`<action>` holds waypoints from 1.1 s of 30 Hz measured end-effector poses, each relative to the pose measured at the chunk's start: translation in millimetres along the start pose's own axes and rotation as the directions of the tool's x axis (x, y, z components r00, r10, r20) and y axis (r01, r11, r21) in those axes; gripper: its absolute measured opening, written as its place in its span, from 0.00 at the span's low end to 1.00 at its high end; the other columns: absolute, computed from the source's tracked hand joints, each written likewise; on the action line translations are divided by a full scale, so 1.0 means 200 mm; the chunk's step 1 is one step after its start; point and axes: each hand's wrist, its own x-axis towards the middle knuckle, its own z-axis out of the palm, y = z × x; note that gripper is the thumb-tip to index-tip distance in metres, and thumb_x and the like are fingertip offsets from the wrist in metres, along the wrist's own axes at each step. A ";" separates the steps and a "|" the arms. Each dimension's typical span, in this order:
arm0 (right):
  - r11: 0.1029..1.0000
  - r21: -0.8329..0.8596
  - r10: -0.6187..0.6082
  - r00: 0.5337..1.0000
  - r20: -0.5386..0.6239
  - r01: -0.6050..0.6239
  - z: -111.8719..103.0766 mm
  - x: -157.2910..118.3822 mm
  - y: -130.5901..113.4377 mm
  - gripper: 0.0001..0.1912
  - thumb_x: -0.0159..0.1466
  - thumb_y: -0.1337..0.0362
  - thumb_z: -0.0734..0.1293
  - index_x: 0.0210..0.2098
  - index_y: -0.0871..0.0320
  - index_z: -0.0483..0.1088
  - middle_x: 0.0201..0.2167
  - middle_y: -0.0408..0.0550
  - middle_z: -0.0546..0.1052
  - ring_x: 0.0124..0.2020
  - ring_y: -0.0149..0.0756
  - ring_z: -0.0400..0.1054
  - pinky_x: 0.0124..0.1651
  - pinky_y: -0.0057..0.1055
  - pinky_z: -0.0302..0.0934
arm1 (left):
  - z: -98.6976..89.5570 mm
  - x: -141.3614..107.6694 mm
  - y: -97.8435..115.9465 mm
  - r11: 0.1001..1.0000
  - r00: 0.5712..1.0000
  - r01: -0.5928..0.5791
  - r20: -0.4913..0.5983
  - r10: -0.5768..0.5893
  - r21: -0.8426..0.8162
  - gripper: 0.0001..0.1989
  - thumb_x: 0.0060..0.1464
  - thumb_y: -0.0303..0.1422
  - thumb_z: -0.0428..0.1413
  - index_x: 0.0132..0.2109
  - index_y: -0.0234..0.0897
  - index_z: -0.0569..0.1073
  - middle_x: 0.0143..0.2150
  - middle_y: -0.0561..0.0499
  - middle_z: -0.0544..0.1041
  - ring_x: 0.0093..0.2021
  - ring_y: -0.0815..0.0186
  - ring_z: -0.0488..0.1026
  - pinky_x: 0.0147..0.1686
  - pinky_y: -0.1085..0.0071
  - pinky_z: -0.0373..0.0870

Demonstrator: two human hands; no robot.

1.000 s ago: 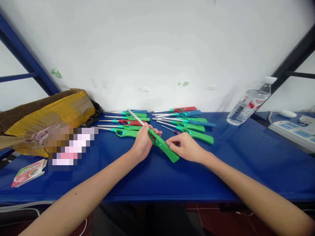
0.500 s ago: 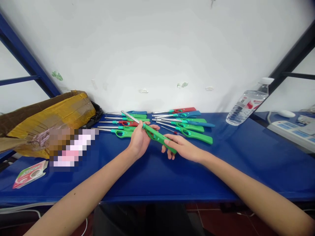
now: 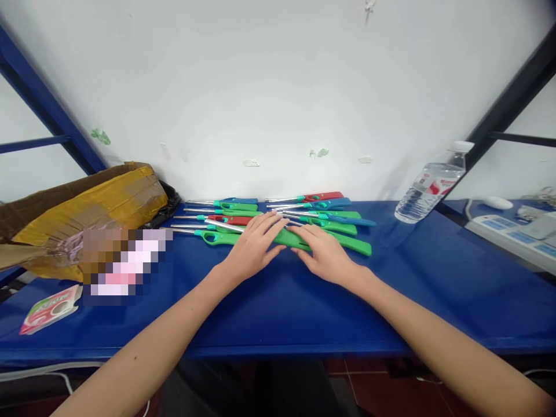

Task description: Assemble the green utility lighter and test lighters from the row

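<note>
A green long-necked lighter (image 3: 288,238) lies across in front of me between my hands, its metal tube pointing left. My left hand (image 3: 256,246) closes over its trigger end, fingers on top and thumb at the near side. My right hand (image 3: 325,250) grips the handle end in the same way. Both hands cover much of the lighter, trigger included. Beyond them lie two groups of similar lighters: on the left a red one (image 3: 237,220) among green and blue ones, on the right a green one (image 3: 356,245) nearest me, with blue, red and other green ones behind.
A torn cardboard box (image 3: 95,202) with yellow tape stands at the left, with a black plastic bag (image 3: 170,200) behind it. A pink and green packet (image 3: 51,310) lies near the front left. Right, a water bottle (image 3: 428,188) leans; beyond it sits a white power strip (image 3: 512,234).
The lighter has come down from a tilted pose and lies flatter. My left hand has turned from palm up to palm down over it; my right hand has shifted slightly up and right.
</note>
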 end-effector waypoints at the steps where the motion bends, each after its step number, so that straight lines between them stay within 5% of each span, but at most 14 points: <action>1: 1.000 0.002 -0.026 1.000 -0.002 0.026 0.01 0.00 -0.01 0.21 0.68 0.65 0.63 0.60 0.57 0.63 0.50 0.56 0.75 0.51 0.48 0.70 0.52 0.46 0.68 | 0.00 0.00 -0.02 0.999 0.998 -0.044 0.039 0.043 0.014 0.23 0.64 0.33 0.54 0.64 0.37 0.63 0.58 0.38 0.72 0.61 0.52 0.66 0.62 0.48 0.62; 6: 0.997 0.064 -0.027 0.997 -0.068 0.031 0.01 0.01 -0.01 0.23 0.68 0.65 0.62 0.62 0.54 0.60 0.55 0.55 0.71 0.56 0.46 0.67 0.57 0.46 0.66 | -0.05 0.00 -0.12 0.994 0.994 -0.076 0.086 0.069 0.078 0.20 0.66 0.32 0.51 0.63 0.39 0.66 0.55 0.38 0.72 0.56 0.53 0.68 0.55 0.50 0.67; 10: 0.988 0.104 0.127 0.984 -0.129 -0.114 -0.02 0.03 0.03 0.23 0.67 0.63 0.63 0.61 0.55 0.59 0.57 0.57 0.68 0.59 0.48 0.64 0.60 0.48 0.63 | -0.13 -0.03 -0.28 0.979 0.986 0.058 0.142 -0.086 0.194 0.19 0.66 0.31 0.49 0.62 0.42 0.68 0.57 0.40 0.71 0.57 0.52 0.67 0.58 0.50 0.62; 17: 0.979 0.051 0.192 0.974 0.119 -0.199 0.01 0.00 0.09 0.20 0.67 0.60 0.63 0.56 0.58 0.64 0.57 0.60 0.65 0.57 0.50 0.66 0.57 0.48 0.65 | -0.16 -0.16 -0.56 0.955 0.897 0.203 0.351 -0.269 0.215 0.23 0.67 0.37 0.44 0.65 0.40 0.66 0.60 0.38 0.68 0.59 0.48 0.66 0.58 0.48 0.61; 22: 0.977 0.040 0.202 0.968 0.150 -0.210 0.02 0.00 0.10 0.18 0.67 0.59 0.63 0.55 0.58 0.66 0.57 0.59 0.66 0.57 0.49 0.65 0.58 0.47 0.64 | -0.12 -0.17 -0.58 0.946 0.864 0.254 0.392 -0.315 0.201 0.24 0.67 0.38 0.41 0.66 0.40 0.65 0.62 0.39 0.68 0.63 0.49 0.63 0.61 0.49 0.59; 28: 0.976 0.042 0.205 0.967 0.155 -0.213 0.03 0.00 0.11 0.18 0.67 0.59 0.62 0.53 0.59 0.68 0.56 0.59 0.67 0.56 0.49 0.65 0.57 0.47 0.64 | -0.07 -0.20 -0.59 0.879 0.762 0.391 0.440 -0.476 0.273 0.27 0.67 0.34 0.36 0.69 0.40 0.59 0.70 0.40 0.58 0.71 0.47 0.50 0.65 0.44 0.52; 33: 0.985 0.024 0.167 0.984 0.059 -0.169 0.00 0.02 0.18 0.15 0.66 0.60 0.63 0.49 0.59 0.71 0.52 0.57 0.71 0.55 0.48 0.66 0.59 0.45 0.61 | -0.06 -0.18 -0.53 0.866 0.787 0.438 0.362 -0.499 0.241 0.27 0.67 0.36 0.35 0.69 0.35 0.58 0.70 0.38 0.56 0.71 0.48 0.50 0.66 0.46 0.53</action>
